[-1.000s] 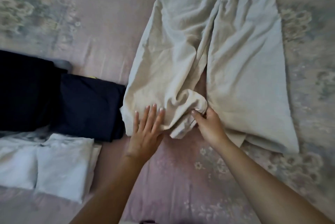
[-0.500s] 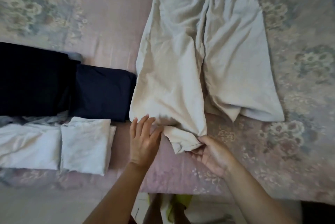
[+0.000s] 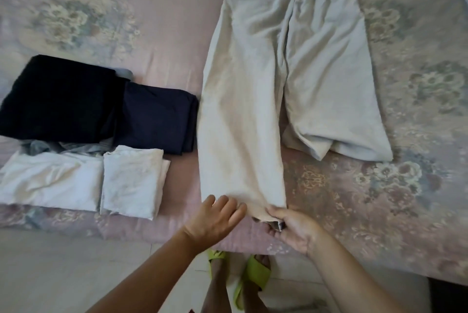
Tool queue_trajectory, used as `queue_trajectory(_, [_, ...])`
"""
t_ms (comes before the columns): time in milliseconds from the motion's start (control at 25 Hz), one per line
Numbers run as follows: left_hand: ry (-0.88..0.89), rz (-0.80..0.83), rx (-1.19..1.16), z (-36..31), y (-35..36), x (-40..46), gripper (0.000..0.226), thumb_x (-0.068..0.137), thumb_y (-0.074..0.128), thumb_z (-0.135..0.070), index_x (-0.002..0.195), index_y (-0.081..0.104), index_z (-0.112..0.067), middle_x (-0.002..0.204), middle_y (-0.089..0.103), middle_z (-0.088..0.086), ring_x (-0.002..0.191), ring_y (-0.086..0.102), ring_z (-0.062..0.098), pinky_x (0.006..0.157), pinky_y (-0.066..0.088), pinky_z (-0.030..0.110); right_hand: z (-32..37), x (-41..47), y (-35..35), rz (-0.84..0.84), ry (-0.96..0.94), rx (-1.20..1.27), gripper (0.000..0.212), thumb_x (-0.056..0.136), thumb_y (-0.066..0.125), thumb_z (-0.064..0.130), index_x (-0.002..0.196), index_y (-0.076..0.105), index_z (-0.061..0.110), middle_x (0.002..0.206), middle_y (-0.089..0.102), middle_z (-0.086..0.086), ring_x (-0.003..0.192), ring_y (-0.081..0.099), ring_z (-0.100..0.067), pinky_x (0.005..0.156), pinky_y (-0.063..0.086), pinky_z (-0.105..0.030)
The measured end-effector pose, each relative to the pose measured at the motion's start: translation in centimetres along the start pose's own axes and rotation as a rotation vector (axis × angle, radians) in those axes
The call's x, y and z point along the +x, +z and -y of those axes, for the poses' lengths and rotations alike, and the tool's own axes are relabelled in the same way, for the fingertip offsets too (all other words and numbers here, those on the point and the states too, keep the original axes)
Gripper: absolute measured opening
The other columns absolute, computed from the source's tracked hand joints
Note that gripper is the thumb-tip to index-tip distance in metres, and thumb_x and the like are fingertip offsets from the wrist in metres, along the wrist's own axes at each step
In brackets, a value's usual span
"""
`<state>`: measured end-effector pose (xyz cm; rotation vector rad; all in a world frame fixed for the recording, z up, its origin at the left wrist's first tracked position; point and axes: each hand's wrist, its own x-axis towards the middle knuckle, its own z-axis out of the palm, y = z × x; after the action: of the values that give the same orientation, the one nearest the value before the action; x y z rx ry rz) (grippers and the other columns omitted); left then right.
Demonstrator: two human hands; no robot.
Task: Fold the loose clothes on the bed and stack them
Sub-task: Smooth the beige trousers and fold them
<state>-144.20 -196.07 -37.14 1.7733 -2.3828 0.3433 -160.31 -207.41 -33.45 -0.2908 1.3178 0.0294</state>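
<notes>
Most of the view is filled by a bed (image 3: pixel 157 33) covered in a pink floral sheet, with pale floor (image 3: pixel 63 274) beneath. Pale, creased trousers (image 3: pixel 266 84) are spread flat across it, legs toward the edge. One hem is pinched by the right hand (image 3: pixel 296 229); the left hand (image 3: pixel 215 219), fingers loosely spread, is laid beside it. Folded clothes (image 3: pixel 101 135) are lined up at left.

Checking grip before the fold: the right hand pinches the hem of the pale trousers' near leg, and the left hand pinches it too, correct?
Not quite. In the head view the right hand does pinch the hem of the trousers, but the left hand lies open with straight fingers at that hem, pinching nothing.
</notes>
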Motion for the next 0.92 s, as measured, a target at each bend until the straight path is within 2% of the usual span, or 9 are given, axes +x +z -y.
queue_trajectory(80, [-0.066,0.038,0.006,-0.5,0.5,-1.2,0.027,0.083,0.053,-0.011,0.109,0.050,-0.009,0.080,0.067,0.002,0.068,0.062,0.020,0.061,0.051,0.031,-0.6,-0.6,0.0,-0.022,-0.038,0.048,0.010,0.087,0.060,0.001,0.097,0.062,0.000,0.076,0.066,-0.010,0.067,0.058,-0.018,0.045,0.050,-0.022])
queue_trajectory(200, [-0.396,0.113,-0.084,-1.9,1.6,-1.2,0.077,0.057,0.081,-0.037,0.120,0.047,-0.009,0.100,0.070,0.011,0.092,0.068,0.029,0.079,0.055,0.048,-1.5,-0.9,0.3,0.018,-0.051,0.079,0.021,0.083,0.066,0.004,0.103,0.063,0.000,0.080,0.066,-0.010,0.070,0.057,-0.017,0.047,0.050,-0.023])
queue_trajectory(240, [-0.514,0.102,-0.123,-2.6,2.0,-0.7,0.077,0.059,0.080,-0.038,0.121,0.046,-0.008,0.103,0.069,0.015,0.096,0.067,0.032,0.080,0.053,0.051,-1.7,-0.9,0.3,0.038,-0.048,0.098,0.023,0.080,0.067,0.004,0.102,0.063,0.000,0.078,0.067,-0.010,0.068,0.058,-0.016,0.047,0.051,-0.024])
queue_trajectory(360, [-0.796,-0.036,-0.173,-3.8,3.1,1.6,0.036,0.084,0.063,-0.013,0.117,0.054,-0.002,0.106,0.065,0.020,0.096,0.065,0.037,0.081,0.050,0.049,-1.6,-1.4,0.4,0.088,-0.126,0.161,0.035,0.072,0.070,0.005,0.106,0.062,-0.001,0.078,0.069,-0.010,0.061,0.062,-0.015,0.048,0.051,-0.026])
queue_trajectory(440, [-0.910,-0.021,-0.149,-3.2,3.1,1.9,0.025,0.082,0.061,0.004,0.106,0.066,-0.002,0.104,0.065,0.020,0.090,0.065,0.037,0.082,0.050,0.048,-1.6,-1.4,0.0,0.006,-0.279,0.101,0.041,0.079,0.068,0.003,0.117,0.053,0.010,0.091,0.068,-0.007,0.068,0.064,-0.017,0.051,0.051,-0.028])
queue_trajectory(520, [-0.862,0.004,-0.050,-1.7,2.6,1.0,0.025,0.077,0.062,0.008,0.095,0.072,-0.006,0.100,0.068,0.016,0.090,0.067,0.034,0.084,0.050,0.050,-1.5,-1.3,-0.7,-0.144,-0.448,-0.077,0.046,0.086,0.065,0.003,0.122,0.042,0.022,0.101,0.065,-0.005,0.076,0.064,-0.022,0.050,0.051,-0.028])
queue_trajectory(680, [-0.711,0.074,-0.092,0.9,1.6,-2.5,0.022,0.073,0.065,0.012,0.083,0.072,-0.006,0.086,0.069,0.013,0.075,0.067,0.031,0.075,0.053,0.047,-1.9,-0.3,-2.2,-0.318,-0.523,-0.239,0.037,0.093,0.057,0.010,0.126,0.042,0.014,0.098,0.063,-0.001,0.070,0.062,-0.023,0.042,0.048,-0.022])
queue_trajectory(840, [-0.586,0.181,-0.236,2.7,1.0,-4.8,0.025,0.087,0.047,0.002,0.099,0.069,0.003,0.092,0.066,0.016,0.080,0.066,0.033,0.067,0.057,0.040,-2.4,-0.1,-3.4,-0.341,-0.584,-0.265,0.030,0.091,0.061,0.012,0.116,0.050,0.023,0.095,0.065,-0.004,0.054,0.061,-0.015,0.045,0.050,-0.025])
queue_trajectory(920, [-0.792,0.142,-0.360,3.0,1.0,-5.6,0.029,0.095,0.049,-0.024,0.115,0.062,-0.008,0.104,0.061,-0.004,0.099,0.060,0.021,0.085,0.052,0.031,-2.5,-0.2,-3.7,-0.350,-0.648,-0.280,0.026,0.088,0.064,0.014,0.103,0.055,0.033,0.092,0.066,-0.007,0.057,0.059,-0.010,0.054,0.050,-0.030])
